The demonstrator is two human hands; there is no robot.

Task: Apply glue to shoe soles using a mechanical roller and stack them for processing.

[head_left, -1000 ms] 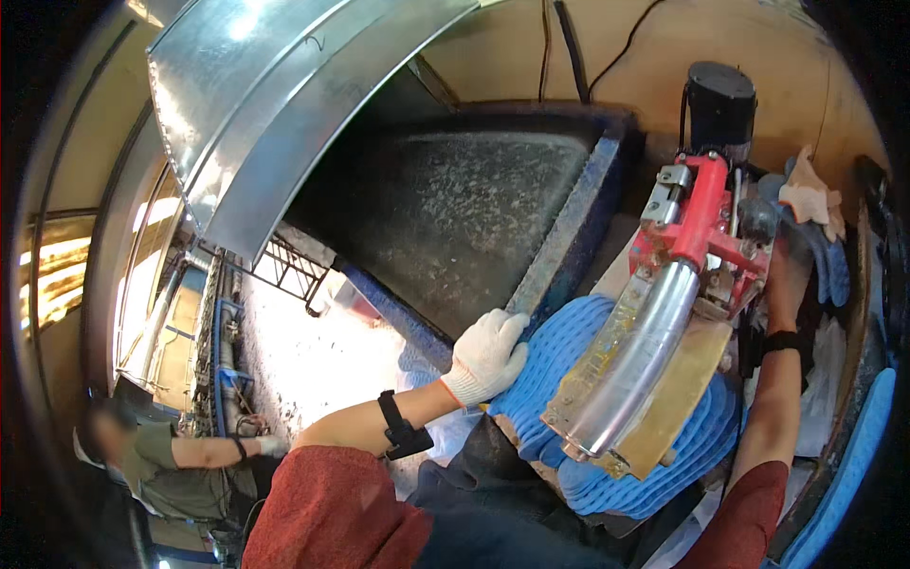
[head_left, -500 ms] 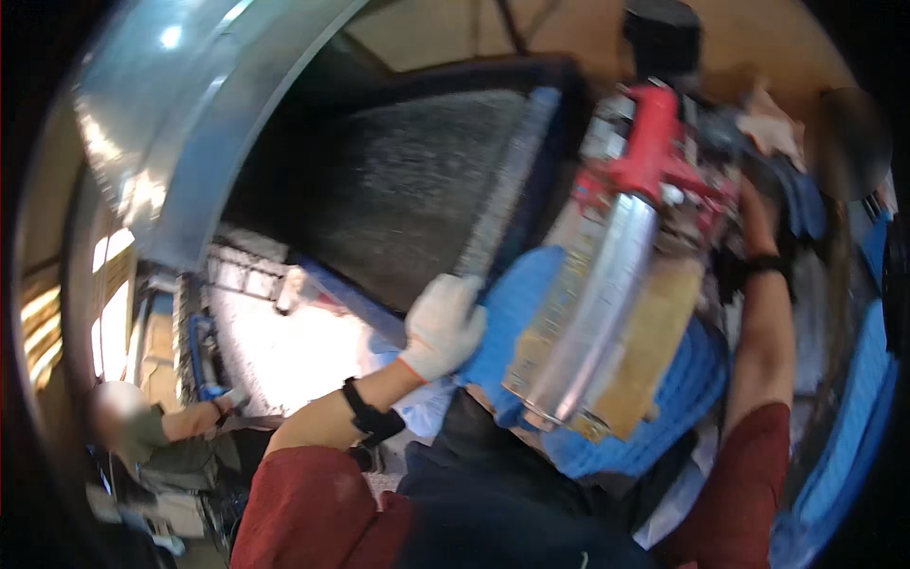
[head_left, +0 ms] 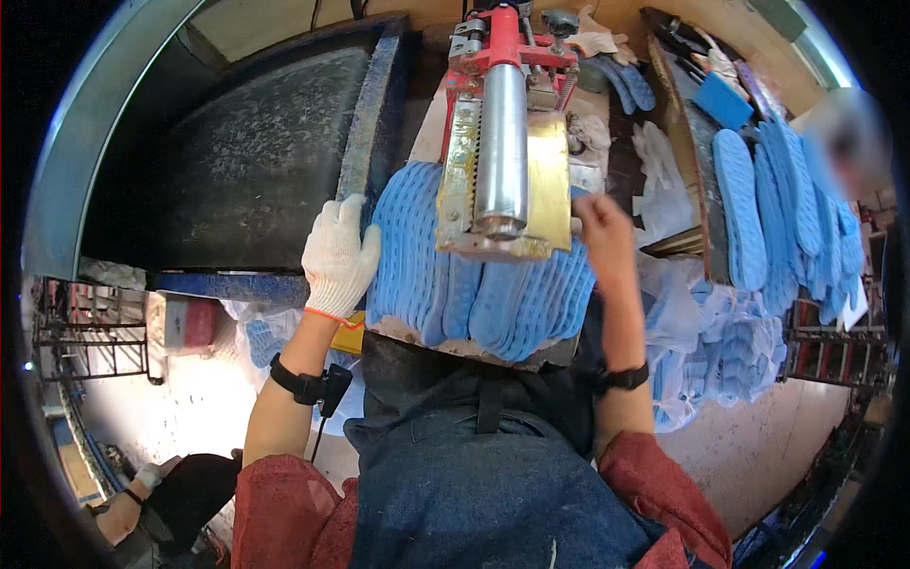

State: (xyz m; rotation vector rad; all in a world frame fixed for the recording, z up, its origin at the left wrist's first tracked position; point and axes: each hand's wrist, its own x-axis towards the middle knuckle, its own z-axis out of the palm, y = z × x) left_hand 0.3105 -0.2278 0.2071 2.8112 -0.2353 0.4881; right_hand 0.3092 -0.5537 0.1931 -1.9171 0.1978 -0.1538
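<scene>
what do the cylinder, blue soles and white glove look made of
Cylinder: likely polished metal, perhaps steel, given its bright reflections. Soles: probably matt foam or rubber, given the dimpled surface. Glove: apparently dull knitted fabric, perhaps cotton, given its ribbed cuff.

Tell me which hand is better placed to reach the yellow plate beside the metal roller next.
Probably the right hand: it is close to the right edge of the yellow plate. The white-gloved left hand is farther off, at the left side of the stacked blue insoles.
</scene>
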